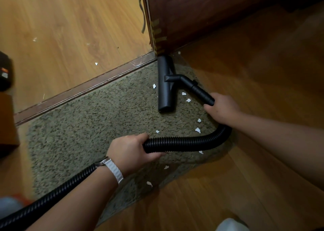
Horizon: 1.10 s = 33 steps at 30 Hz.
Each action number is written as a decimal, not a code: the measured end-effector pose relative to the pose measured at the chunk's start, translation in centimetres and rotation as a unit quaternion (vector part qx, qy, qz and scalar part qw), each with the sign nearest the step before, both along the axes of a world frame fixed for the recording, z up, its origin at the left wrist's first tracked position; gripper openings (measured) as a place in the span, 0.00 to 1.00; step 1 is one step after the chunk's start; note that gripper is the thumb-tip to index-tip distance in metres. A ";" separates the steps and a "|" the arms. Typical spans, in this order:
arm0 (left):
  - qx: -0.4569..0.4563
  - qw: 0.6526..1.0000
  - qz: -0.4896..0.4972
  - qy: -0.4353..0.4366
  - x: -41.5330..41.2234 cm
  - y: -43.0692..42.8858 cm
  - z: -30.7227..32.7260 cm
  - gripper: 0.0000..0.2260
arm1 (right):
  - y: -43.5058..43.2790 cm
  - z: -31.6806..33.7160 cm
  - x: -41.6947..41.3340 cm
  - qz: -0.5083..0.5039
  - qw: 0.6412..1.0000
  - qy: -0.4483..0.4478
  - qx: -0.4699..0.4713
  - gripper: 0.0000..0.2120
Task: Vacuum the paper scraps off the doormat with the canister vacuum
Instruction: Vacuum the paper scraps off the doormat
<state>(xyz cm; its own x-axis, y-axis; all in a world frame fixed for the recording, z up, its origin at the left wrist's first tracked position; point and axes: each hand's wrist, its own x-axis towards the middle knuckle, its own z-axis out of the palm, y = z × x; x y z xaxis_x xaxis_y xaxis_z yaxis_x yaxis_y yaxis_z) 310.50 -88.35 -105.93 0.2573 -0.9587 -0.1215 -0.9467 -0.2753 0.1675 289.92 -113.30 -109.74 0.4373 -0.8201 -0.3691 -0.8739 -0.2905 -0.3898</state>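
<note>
Dim warm indoor light; right side shadowed; left edge blurred; wide-angle bowing.

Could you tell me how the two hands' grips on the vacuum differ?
The left hand grips the ribbed hose and wears a white wristband; the right hand grips the smooth rigid tube near the floor nozzle, wrist bare. Both are closed over the doormat.

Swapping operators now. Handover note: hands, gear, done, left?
Left hand: gripping the hose mid-length.
Right hand: gripping the wand end.
Nozzle: flat on the doormat, far corner by the door.
Done: left part of mat looks free of scraps.
Left: scraps along the mat's right side and near edge; a few more on the floor past the threshold.
</note>
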 end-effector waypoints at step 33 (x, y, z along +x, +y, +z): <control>0.074 0.997 -0.023 -0.012 -0.8 2.2 0.6 0.32 | 2.9 2.0 -0.4 0.092 0.995 0.034 0.010 0.09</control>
<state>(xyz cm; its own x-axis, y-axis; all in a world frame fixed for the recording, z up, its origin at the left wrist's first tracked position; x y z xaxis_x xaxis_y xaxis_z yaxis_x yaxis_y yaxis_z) 309.67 -86.11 -105.37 0.2187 -0.9416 -0.2561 -0.9620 -0.2521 0.1051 289.55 -110.43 -107.75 0.5525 -0.7210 -0.4183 -0.8314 -0.4410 -0.3381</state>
